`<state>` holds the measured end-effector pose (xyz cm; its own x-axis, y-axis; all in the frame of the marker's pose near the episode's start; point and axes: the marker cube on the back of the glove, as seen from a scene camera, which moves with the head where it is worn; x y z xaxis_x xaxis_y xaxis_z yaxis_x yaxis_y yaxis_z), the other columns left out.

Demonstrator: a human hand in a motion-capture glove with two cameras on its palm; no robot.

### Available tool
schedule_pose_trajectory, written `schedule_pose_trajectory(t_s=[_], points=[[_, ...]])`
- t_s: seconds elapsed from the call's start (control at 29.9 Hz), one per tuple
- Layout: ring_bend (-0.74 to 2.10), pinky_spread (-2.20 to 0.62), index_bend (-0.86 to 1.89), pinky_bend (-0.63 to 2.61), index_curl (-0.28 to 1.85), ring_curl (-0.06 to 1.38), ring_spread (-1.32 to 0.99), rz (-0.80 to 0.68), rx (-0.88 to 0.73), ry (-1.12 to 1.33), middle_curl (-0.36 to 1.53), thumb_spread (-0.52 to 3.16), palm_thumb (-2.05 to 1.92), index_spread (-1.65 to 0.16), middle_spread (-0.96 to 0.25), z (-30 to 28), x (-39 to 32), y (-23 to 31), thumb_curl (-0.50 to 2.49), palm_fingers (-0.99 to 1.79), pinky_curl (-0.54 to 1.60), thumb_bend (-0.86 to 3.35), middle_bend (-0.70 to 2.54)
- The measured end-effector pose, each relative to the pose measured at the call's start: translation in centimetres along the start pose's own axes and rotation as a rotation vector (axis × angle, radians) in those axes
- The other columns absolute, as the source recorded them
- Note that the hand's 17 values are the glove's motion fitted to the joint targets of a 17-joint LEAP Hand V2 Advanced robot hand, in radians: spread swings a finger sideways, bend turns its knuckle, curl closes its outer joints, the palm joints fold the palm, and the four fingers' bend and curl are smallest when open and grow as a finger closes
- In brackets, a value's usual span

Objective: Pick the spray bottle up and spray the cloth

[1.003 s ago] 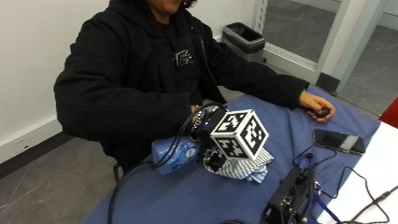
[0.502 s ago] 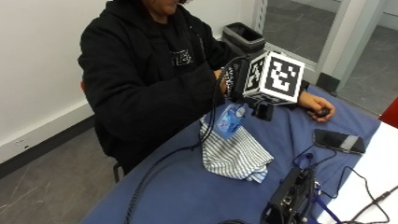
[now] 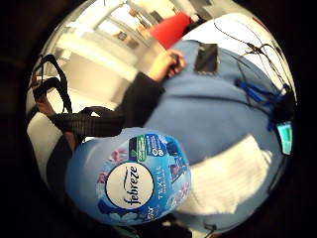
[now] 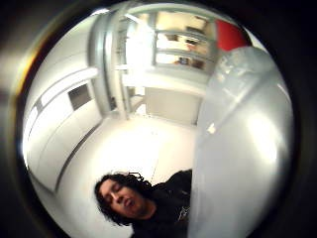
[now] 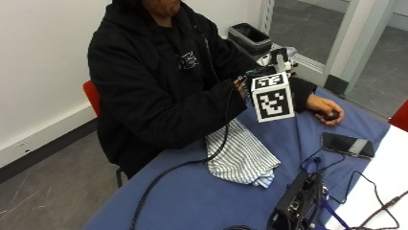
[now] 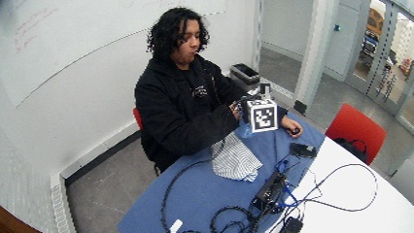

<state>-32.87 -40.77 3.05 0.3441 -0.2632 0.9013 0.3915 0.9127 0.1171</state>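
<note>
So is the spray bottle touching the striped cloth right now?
Apart. The outside view shows the striped cloth flat on the table, the right hand raised above it; the Febreze spray bottle is lifted.

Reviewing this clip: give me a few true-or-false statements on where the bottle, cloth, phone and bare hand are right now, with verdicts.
1. The right hand holds the spray bottle up off the table. True.
2. The cloth is draped over the bottle. False: it lies on the table.
3. A phone lies on the table. True.
4. The bare hand grips the cloth. False: it rests on the table, apart from the cloth.
</note>
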Motion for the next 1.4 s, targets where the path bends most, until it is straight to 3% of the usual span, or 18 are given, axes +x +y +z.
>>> schedule_pose_trajectory(t_s=[0.33, 0.6, 0.77, 0.94, 1.24, 1.4], points=[[0.73, -0.25, 0.29, 0.46, 0.66, 0.52, -0.22, -0.129, 0.138, -0.071, 0.59, 0.29, 1.01, -0.26, -0.20, 3.8, 4.8, -3.3, 0.85, 1.33, 0.45, -0.02, 0.63], [0.73, -0.26, 0.30, 0.47, 0.66, 0.52, -0.22, -0.117, 0.059, -0.078, 0.59, 0.28, 1.01, -0.26, -0.20, 5.9, 5.8, 0.8, 0.85, 1.33, 0.45, -0.02, 0.63], [0.73, -0.26, 0.30, 0.47, 0.66, 0.52, -0.22, -0.178, 0.149, -0.049, 0.59, 0.28, 1.01, -0.26, -0.21, 5.2, 6.1, -2.2, 0.86, 1.33, 0.46, -0.02, 0.63], [0.73, -0.26, 0.30, 0.47, 0.66, 0.52, -0.23, -0.155, 0.137, -0.045, 0.59, 0.27, 1.00, -0.27, -0.21, 5.9, 5.9, 1.4, 0.86, 1.34, 0.45, -0.03, 0.63], [0.73, -0.28, 0.30, 0.48, 0.66, 0.52, -0.23, -0.152, 0.131, -0.064, 0.59, 0.25, 0.99, -0.28, -0.21, 5.9, 6.0, 1.7, 0.85, 1.35, 0.45, -0.03, 0.64], [0.72, -0.27, 0.30, 0.47, 0.66, 0.52, -0.22, -0.066, 0.035, -0.121, 0.59, 0.26, 0.98, -0.28, -0.21, 5.9, 6.0, 1.9, 0.85, 1.33, 0.45, -0.03, 0.65]])
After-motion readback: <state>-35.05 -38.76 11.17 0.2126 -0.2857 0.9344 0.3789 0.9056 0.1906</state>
